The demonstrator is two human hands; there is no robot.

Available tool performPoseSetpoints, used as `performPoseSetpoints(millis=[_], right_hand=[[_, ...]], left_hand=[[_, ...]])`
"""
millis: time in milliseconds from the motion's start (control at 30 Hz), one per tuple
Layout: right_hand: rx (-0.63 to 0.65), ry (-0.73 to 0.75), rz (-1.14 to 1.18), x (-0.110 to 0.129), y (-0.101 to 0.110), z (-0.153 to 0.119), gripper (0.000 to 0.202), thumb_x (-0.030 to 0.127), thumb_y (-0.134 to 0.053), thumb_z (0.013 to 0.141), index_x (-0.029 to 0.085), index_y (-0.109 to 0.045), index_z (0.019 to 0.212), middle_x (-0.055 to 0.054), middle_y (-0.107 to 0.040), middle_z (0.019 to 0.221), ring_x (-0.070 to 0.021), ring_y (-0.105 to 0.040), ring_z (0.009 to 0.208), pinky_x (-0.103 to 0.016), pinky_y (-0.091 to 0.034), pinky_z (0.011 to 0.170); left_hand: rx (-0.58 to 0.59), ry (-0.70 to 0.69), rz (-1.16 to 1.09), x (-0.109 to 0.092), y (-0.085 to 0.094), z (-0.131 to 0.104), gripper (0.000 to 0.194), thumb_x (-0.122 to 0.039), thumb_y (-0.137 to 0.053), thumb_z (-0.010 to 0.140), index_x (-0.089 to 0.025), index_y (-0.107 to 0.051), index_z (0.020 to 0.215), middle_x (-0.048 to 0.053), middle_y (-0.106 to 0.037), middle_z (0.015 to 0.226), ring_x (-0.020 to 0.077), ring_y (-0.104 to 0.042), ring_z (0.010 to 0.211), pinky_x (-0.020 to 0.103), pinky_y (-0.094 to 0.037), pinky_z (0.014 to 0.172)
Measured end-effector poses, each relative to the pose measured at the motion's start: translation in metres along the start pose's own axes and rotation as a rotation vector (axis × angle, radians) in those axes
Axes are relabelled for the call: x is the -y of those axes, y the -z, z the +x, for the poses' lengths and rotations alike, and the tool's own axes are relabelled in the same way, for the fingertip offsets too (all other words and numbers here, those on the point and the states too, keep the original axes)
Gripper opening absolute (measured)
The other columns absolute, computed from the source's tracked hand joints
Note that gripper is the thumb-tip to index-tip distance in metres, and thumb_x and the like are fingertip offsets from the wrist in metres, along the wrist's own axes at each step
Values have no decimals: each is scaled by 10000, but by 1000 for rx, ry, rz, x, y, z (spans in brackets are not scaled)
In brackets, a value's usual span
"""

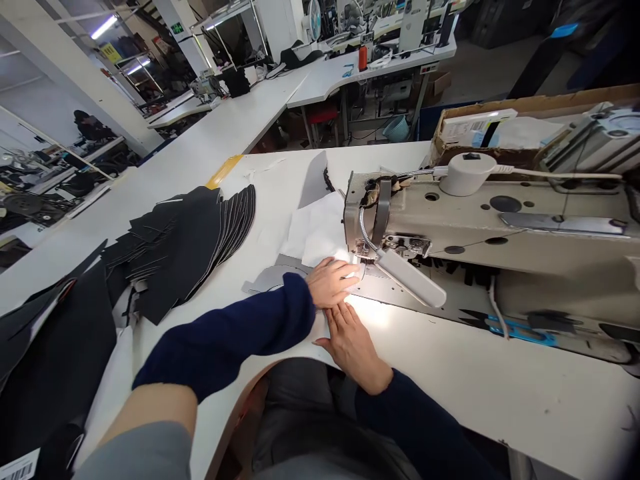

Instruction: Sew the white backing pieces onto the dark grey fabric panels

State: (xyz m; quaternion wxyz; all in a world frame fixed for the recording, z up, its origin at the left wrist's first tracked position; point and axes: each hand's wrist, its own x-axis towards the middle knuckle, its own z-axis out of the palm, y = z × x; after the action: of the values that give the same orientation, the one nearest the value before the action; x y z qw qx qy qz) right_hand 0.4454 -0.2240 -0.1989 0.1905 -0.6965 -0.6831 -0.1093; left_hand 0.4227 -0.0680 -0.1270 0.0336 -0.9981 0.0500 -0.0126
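My left hand (pixel 332 283) lies flat, fingers stretched toward the needle area of the sewing machine (pixel 440 220). Under and beside it are white sheets (pixel 317 230) of thin material and a grey cut piece (pixel 275 276). My right hand (pixel 353 343) rests on the white table (pixel 480 380) just in front, its fingertips close to the left hand and its thumb spread out. A white lamp (pixel 413 279) on a bendy metal neck lights the spot by the needle. What lies beneath my palms is partly hidden.
A fanned stack of dark cut pieces (pixel 195 233) lies on the left, with more dark fabric (pixel 60 353) nearer. Blue-handled scissors (pixel 525 331) sit under the machine arm. Behind the machine stands a cardboard box (pixel 560 103). A yellow strip (pixel 223 172) crosses the table's far part.
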Motion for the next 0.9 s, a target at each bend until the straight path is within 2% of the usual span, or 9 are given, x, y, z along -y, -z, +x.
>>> performPoseSetpoints(millis=[100,200,267,333,467,533,667,800,900], right_hand=[[4,-2,35,-3,-1,-4,696,549,-561,843,-33,-546,1223,-237,-513,1294,-359,-415,1242,-459,-350,1044],[39,12,64,-4,2,-4,645,487,-554,870,-7,-502,1282,-212,-454,1364,-358,-354,1293,-472,-341,1053],[52,26,67,-4,3,-3,618,447,-551,882,-14,-492,1289,-219,-443,1371,-358,-338,1306,-475,-334,1062],[41,42,56,-3,3,-3,597,424,-547,889,-34,-503,1269,-240,-455,1351,-359,-353,1297,-474,-332,1066],[8,63,25,-2,0,-2,584,420,-544,891,-51,-529,1235,-263,-493,1303,-367,-411,1255,-473,-359,1049],[-3,74,10,-2,-2,-1,585,424,-547,888,-58,-540,1219,-271,-509,1279,-376,-434,1234,-476,-374,1038],[-8,89,-17,-2,-2,0,567,397,-536,899,-65,-530,1229,-274,-510,1276,-374,-436,1236,-475,-373,1042],[-5,94,-17,-2,-2,0,555,391,-524,907,-59,-531,1231,-267,-514,1276,-365,-440,1236,-472,-378,1039],[7,98,-10,-4,-1,0,561,394,-526,905,-65,-532,1226,-273,-514,1272,-366,-439,1237,-475,-375,1042]], left_hand=[[117,-96,29,3,12,-31,552,-208,-499,781,-183,-447,1330,90,-395,1447,262,-400,1214,469,-269,1015],[223,-160,66,10,19,-46,753,-184,-563,692,-167,-333,1409,92,-305,1500,282,-323,1298,486,-233,1048],[237,-204,96,16,18,-45,710,-161,-543,733,-185,-329,1410,72,-295,1508,254,-304,1321,478,-215,1068],[221,-228,127,20,14,-40,571,-139,-461,831,-214,-365,1388,52,-322,1497,219,-326,1311,473,-217,1073],[205,-222,171,22,4,-31,413,-165,-320,949,-226,-430,1342,49,-375,1466,195,-430,1206,378,-378,939],[210,-222,186,18,3,-28,396,-174,-301,961,-214,-441,1328,54,-383,1459,193,-469,1135,321,-429,793],[228,-182,225,7,6,-21,400,-142,-269,954,-194,-463,1301,61,-377,1458,196,-480,1070,304,-397,593],[281,-174,247,3,10,-16,412,-142,-225,960,-186,-472,1287,54,-347,1476,199,-463,1097,300,-372,566],[278,-181,253,5,10,-14,404,-148,-232,961,-192,-479,1277,52,-351,1474,193,-471,1074,299,-377,576]])
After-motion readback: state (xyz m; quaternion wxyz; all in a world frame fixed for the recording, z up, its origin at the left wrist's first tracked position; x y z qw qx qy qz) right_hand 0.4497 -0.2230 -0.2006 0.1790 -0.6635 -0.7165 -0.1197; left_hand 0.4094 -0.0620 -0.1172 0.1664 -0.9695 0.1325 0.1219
